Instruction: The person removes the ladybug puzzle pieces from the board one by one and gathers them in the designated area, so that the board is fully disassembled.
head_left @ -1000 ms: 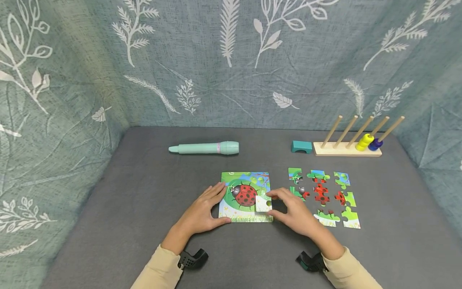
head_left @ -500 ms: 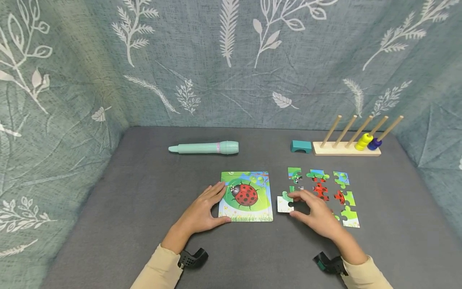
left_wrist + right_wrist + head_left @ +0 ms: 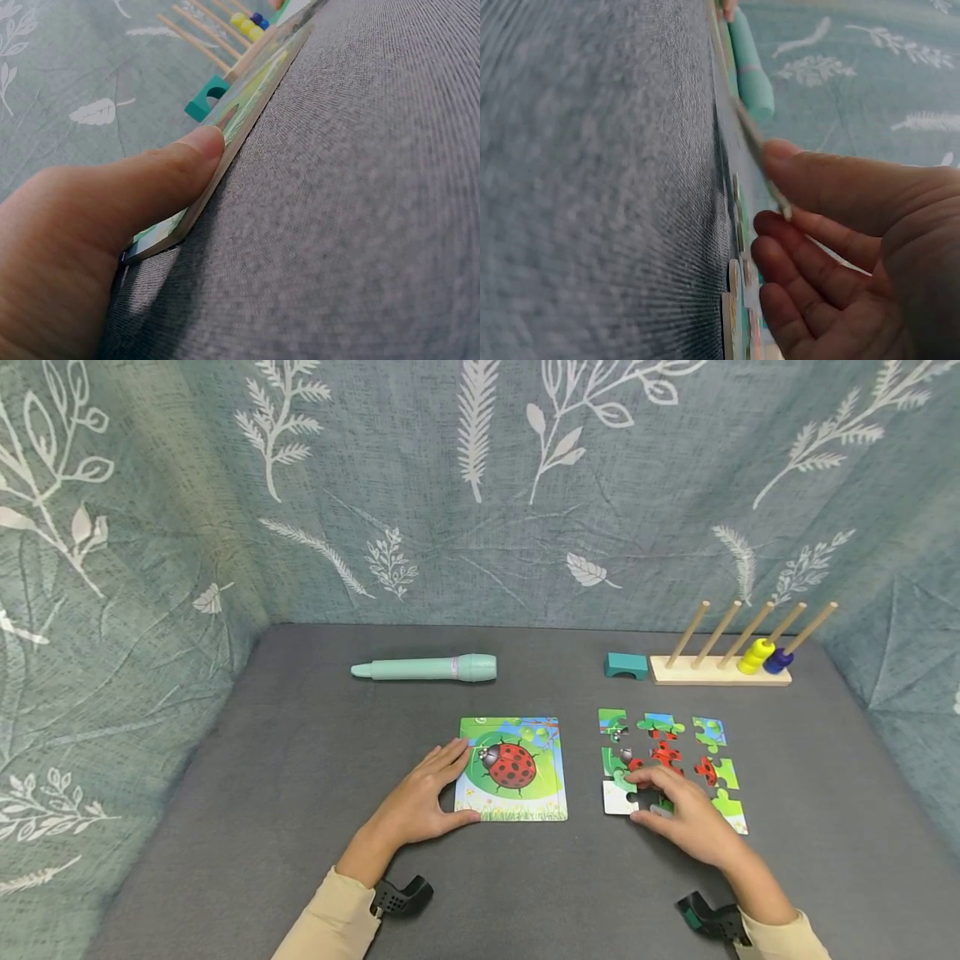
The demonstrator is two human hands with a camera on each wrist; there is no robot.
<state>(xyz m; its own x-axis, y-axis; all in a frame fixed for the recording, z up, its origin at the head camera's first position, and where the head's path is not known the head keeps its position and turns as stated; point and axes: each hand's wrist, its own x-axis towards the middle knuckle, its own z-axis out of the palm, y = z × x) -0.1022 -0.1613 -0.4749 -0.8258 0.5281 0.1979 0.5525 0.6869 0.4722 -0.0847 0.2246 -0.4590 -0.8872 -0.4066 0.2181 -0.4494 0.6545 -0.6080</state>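
Observation:
A square puzzle board with a ladybug picture (image 3: 512, 766) lies flat on the table. My left hand (image 3: 416, 797) rests on its left side, fingers and thumb fairly straight; in the left wrist view the thumb (image 3: 169, 176) lies on the board's edge. My right hand (image 3: 682, 814) pinches a white-and-green corner jigsaw piece (image 3: 618, 798) between thumb and fingers. In the right wrist view that piece (image 3: 756, 146) is seen edge-on, tilted above the table. Right beside it are several loose jigsaw pieces (image 3: 726, 771), set out in rows; the hand covers some of them.
Behind the board lies a mint-green microphone-shaped tube (image 3: 423, 668). Towards the back right stand a teal arch block (image 3: 626, 665) and a wooden peg stand (image 3: 686, 670) with yellow and dark blue beads. A patterned curtain (image 3: 420, 485) hangs behind the table.
My right hand has carried the corner piece rightward from over the board to the lower left of the loose pieces. My left hand has stayed on the board.

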